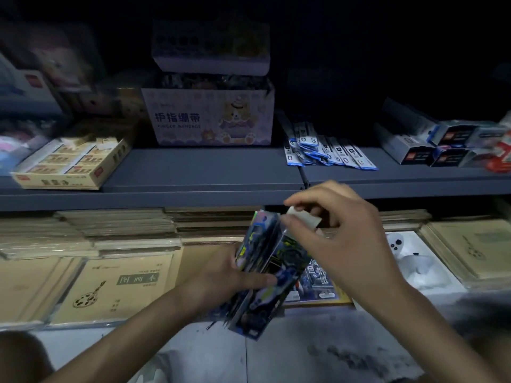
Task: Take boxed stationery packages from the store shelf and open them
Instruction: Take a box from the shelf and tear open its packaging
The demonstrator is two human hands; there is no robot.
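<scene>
A long dark blue printed stationery box stands tilted in front of the lower shelf, its top end up. My left hand grips its lower half, thumb across the front face. My right hand is above the box's top end and pinches a pale flap there between thumb and fingers. The flap is lifted away from the box. What is inside the box is hidden.
The grey upper shelf carries a purple finger bandage carton, a tray of erasers, blue-white refill packs and small dark boxes. Below lie stacks of brown drawing books and a white packet.
</scene>
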